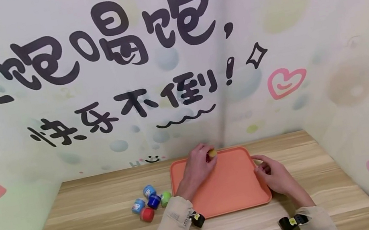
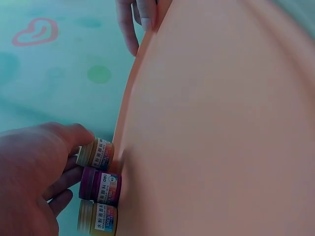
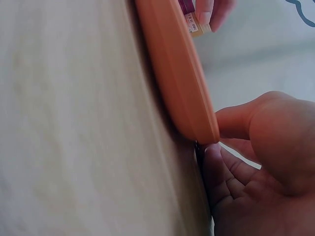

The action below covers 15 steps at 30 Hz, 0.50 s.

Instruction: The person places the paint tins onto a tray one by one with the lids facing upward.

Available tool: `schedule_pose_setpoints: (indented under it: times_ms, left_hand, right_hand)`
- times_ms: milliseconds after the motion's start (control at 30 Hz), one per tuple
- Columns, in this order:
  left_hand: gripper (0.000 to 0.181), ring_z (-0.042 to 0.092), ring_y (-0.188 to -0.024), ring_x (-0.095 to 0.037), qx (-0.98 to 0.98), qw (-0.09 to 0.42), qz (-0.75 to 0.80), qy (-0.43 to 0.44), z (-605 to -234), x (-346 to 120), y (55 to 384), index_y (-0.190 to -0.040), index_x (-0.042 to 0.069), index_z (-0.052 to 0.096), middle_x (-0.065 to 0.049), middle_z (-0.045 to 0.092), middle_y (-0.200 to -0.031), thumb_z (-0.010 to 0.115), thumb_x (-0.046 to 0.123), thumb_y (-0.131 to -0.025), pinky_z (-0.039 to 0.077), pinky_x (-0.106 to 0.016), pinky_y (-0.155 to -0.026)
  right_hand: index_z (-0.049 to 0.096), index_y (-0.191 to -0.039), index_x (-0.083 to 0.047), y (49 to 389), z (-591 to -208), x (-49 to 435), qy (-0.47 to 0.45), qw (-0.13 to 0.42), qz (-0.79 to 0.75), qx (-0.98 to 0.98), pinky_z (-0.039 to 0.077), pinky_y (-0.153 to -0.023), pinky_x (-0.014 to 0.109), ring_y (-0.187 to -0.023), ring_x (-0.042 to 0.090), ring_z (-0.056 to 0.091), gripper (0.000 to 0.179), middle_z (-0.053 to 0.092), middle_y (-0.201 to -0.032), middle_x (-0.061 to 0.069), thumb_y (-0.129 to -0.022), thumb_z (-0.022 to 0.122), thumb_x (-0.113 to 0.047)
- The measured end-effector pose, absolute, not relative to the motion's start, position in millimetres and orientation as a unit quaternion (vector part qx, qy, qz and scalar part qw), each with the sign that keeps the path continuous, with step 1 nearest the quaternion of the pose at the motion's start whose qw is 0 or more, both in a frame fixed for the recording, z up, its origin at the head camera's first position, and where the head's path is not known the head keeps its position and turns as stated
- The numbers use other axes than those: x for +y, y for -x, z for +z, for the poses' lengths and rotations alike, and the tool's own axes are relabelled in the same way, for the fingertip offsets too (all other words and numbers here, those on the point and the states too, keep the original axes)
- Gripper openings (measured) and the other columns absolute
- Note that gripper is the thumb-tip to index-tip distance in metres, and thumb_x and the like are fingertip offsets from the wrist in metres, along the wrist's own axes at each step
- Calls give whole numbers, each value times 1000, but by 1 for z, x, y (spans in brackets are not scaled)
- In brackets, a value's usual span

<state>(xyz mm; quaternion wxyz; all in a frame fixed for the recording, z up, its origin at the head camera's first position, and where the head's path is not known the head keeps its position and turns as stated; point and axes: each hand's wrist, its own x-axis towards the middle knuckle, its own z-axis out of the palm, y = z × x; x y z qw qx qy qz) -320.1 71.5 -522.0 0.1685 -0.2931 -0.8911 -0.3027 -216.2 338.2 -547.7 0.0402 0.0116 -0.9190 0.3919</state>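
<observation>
My left hand (image 1: pixel 198 165) reaches over the far part of an orange tray (image 1: pixel 233 188). Its thumb and fingers hold a small yellow paint jar (image 2: pixel 101 153) by the lid. Lined up with that jar, in the left wrist view, are a purple paint jar (image 2: pixel 102 187) and another yellow-lidded paint jar (image 2: pixel 98 217); all three are upright by the tray's far rim. In the head view the left hand mostly hides this row. At the tray's right side, my right hand (image 1: pixel 276 175) grips the rim, with thumb and fingers on either side of it.
Left of the tray, several paint jars lie close together on the wooden table (image 1: pixel 87 212): two light blue, a dark blue (image 1: pixel 154 201), a green (image 1: pixel 166 198) and a red (image 1: pixel 147 214). A printed wall (image 1: pixel 188 138) rises right behind the tray.
</observation>
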Motion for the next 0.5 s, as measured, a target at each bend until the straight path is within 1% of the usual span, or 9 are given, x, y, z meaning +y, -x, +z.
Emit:
schedule_pose_setpoints:
  times_ms: [233,500]
  left_hand:
    - [23,62,-83,-14,-896,172,-287,290,-523,73,321,-108,11,75,-4,70,-99,77,21,-87,55,-26,-74]
    - [23,64,-91,-16,-914,167,-244,276,-525,74,323,-107,16,76,0,71,-102,76,27,-88,55,-32,-83]
  right_hand:
    - [54,-142,-14,216,-547,338,-15,39,397,-917,49,-65,25,-76,13,60,42,66,-92,5,-101,61,-14]
    - [53,-142,-14,216,-546,339,-12,34,402,-915,49,-63,25,-75,14,58,42,65,-92,5,-101,61,-14]
